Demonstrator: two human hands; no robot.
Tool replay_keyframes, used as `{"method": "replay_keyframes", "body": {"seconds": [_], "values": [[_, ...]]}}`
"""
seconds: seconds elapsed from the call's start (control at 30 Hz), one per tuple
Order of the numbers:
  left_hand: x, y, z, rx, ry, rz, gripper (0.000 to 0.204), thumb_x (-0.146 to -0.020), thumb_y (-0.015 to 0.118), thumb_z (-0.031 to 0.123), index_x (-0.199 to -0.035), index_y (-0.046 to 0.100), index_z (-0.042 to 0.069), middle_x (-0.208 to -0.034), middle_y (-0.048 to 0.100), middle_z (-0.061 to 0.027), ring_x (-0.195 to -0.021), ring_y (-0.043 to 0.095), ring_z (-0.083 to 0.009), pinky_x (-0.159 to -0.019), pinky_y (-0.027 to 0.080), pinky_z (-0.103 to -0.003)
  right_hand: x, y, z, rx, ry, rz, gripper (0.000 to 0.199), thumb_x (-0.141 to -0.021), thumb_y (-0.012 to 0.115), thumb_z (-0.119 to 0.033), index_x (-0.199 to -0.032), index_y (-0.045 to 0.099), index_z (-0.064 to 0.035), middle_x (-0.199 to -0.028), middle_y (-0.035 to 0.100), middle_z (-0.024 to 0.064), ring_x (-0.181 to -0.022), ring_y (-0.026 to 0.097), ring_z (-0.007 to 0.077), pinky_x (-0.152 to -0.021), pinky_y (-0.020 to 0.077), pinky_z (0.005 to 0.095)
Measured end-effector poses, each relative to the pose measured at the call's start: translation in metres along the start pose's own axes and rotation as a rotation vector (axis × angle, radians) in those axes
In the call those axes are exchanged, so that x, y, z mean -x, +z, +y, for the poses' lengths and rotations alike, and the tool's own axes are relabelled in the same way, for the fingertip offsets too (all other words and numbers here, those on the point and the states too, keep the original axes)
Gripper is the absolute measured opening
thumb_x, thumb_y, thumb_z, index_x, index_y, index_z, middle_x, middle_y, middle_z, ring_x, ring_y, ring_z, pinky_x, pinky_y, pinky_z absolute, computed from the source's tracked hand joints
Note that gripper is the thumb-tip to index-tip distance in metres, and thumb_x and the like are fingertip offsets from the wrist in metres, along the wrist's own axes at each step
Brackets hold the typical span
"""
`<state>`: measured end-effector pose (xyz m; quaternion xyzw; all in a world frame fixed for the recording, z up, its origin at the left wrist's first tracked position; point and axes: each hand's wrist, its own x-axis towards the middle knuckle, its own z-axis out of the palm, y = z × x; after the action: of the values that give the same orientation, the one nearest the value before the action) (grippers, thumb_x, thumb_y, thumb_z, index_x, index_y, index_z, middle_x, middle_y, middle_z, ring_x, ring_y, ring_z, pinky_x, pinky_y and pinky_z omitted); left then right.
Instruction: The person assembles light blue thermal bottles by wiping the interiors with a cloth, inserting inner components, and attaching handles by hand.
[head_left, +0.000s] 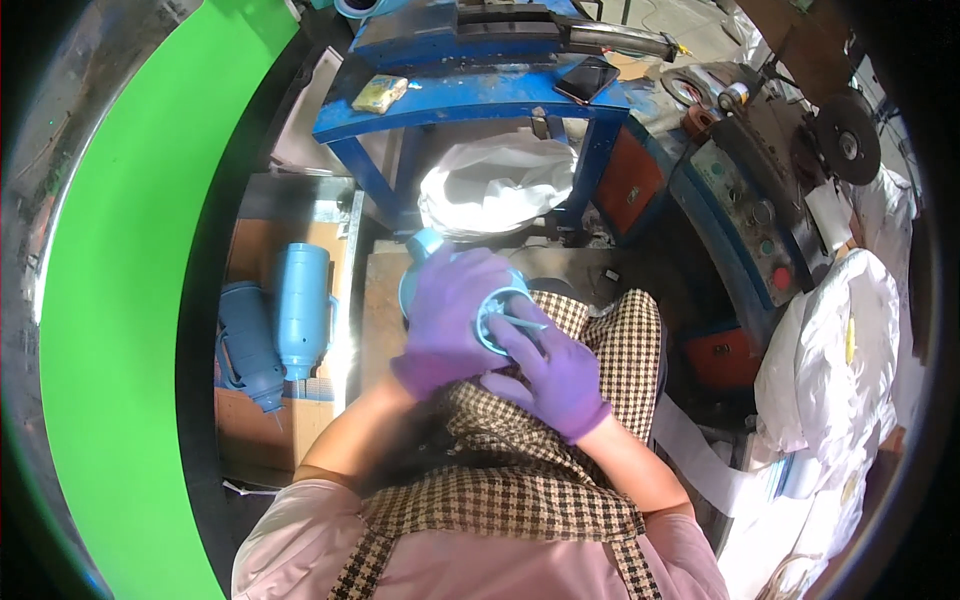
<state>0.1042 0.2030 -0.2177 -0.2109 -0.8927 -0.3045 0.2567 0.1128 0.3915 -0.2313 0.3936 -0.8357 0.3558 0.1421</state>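
Hands [553, 378] ×2 on 1 lt-blue piece [483, 335], 2 flasks [303, 310] L.

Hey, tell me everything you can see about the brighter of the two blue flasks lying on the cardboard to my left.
The brighter flask is a light blue, plastic-looking cylinder with faint bands around it and a handle on its right side. It lies on the cardboard, wide end away from you, narrower stepped end toward you, where a thin rod sticks out. The darker flask lies just to its left; whether they touch is unclear. Your left hand and right hand are both off it.
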Motion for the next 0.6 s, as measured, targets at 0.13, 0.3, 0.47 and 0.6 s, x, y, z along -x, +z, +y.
{"method": "replay_keyframes", "body": {"seconds": [0.13, 0.3, 0.47, 0.6], "values": [[0.008, 0.014, 0.006, 0.032, 0.082, 0.050, 0.055, -0.063, 0.084, 0.031, -0.109, 0.069, 0.006, -0.113, 0.069, -0.0111, -0.109, 0.065, -0.0343, -0.101, 0.045, -0.053, 0.013, 0.017, 0.007, 0.089, 0.116, -0.201, 0.042, -0.081, 0.074, -0.027, -0.119, 0.061, -0.0147, -0.113, 0.065, 0.0064, -0.075, 0.069, 0.0208, -0.059, 0.0548, 0.0327], [0.016, 0.034, 0.011, -0.081, 0.171, -0.054, 0.060, -0.065, 0.086, 0.042, -0.109, 0.070, 0.004, -0.116, 0.070, -0.0119, -0.116, 0.063, -0.0360, -0.109, 0.039, -0.057, 0.048, 0.034, 0.021, 0.050, 0.224, -0.257, 0.027, -0.086, 0.070, -0.022, -0.110, 0.066, -0.0117, -0.108, 0.066, 0.0084, -0.085, 0.070, 0.0268, -0.070, 0.0570, 0.0376], [-0.005, 0.037, -0.008, -0.150, 0.316, -0.011, 0.041, -0.074, 0.079, 0.033, -0.105, 0.070, 0.009, -0.112, 0.070, -0.0109, -0.116, 0.063, -0.0349, -0.112, 0.037, -0.056, 0.025, -0.023, 0.021, -0.045, 0.049, -0.189, 0.047, -0.085, 0.070, -0.016, -0.130, 0.057, -0.0108, -0.131, 0.059, 0.0159, -0.100, 0.067, 0.0383, -0.081, 0.0562, 0.0437], [-0.068, 0.059, -0.089, 0.154, 0.019, 0.083, 0.066, -0.063, 0.087, 0.011, -0.123, 0.062, 0.005, -0.131, 0.061, -0.0139, -0.125, 0.056, -0.0337, -0.111, 0.041, -0.042, 0.068, -0.140, 0.043, 0.183, -0.032, 0.202, 0.042, -0.085, 0.069, -0.019, -0.124, 0.059, -0.0095, -0.122, 0.063, 0.0164, -0.097, 0.067, 0.0369, -0.079, 0.0552, 0.0430]]}}
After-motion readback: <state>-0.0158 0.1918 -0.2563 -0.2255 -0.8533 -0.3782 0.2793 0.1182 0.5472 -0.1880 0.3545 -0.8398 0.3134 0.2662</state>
